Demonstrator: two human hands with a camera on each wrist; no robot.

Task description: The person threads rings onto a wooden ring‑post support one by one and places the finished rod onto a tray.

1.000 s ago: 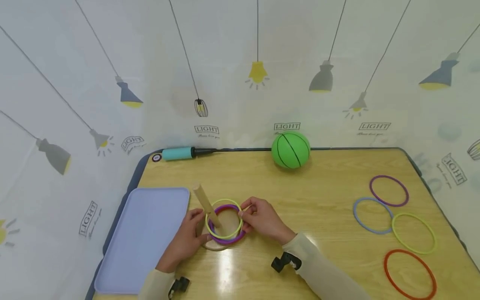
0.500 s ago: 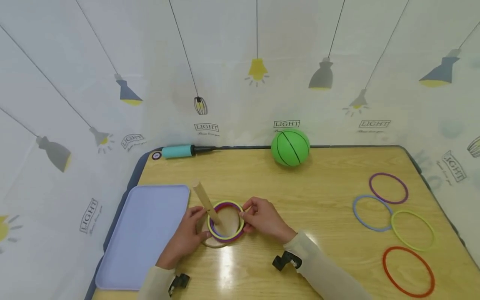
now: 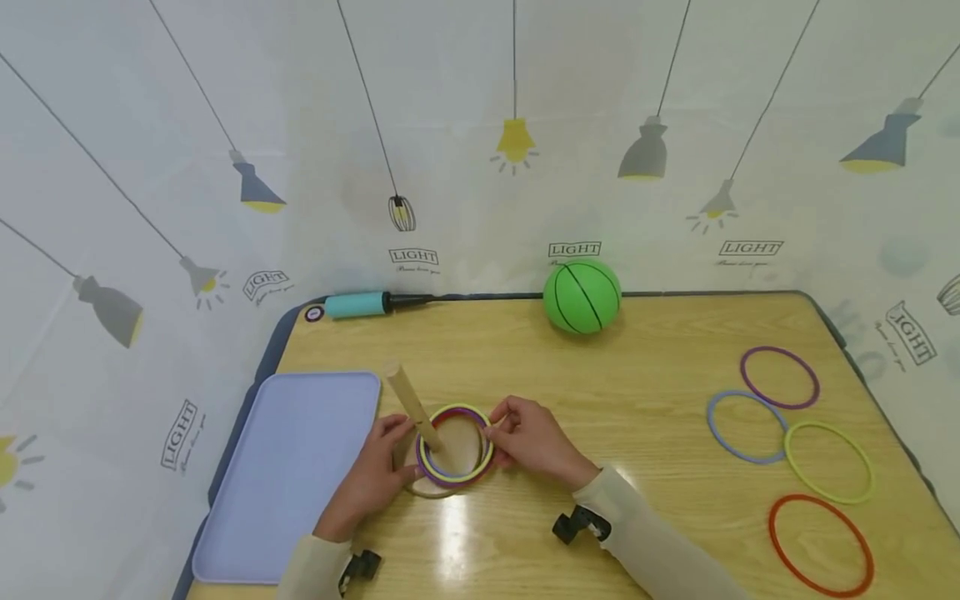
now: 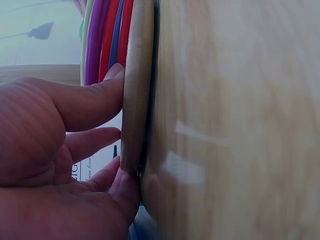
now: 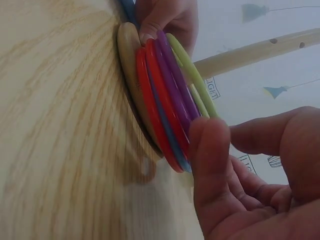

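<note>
A round wooden base (image 4: 136, 95) with an upright wooden post (image 3: 411, 406) stands on the table, left of centre. Around the post lies a stack of rings: red (image 5: 155, 110), blue, red, purple (image 5: 172, 82) and, on top, yellow (image 5: 197, 75). My left hand (image 3: 371, 475) grips the base's left rim, thumb on its upper edge and fingertips at its side. On the stack's right side, my right hand (image 3: 536, 440) pinches the yellow ring between thumb and forefinger. The right wrist view shows this ring tilted slightly away from the purple one.
A lavender tray (image 3: 300, 475) lies at the left. Behind are a turquoise pump (image 3: 356, 305) and a green ball (image 3: 582, 297). Loose purple (image 3: 780, 408), blue (image 3: 708, 417), yellow (image 3: 870, 475) and red (image 3: 870, 558) rings lie at the right.
The yellow ring has come down onto the stack and shifted slightly right, lining up more closely with the rings below. My right hand has moved slightly right; the left keeps its place.
</note>
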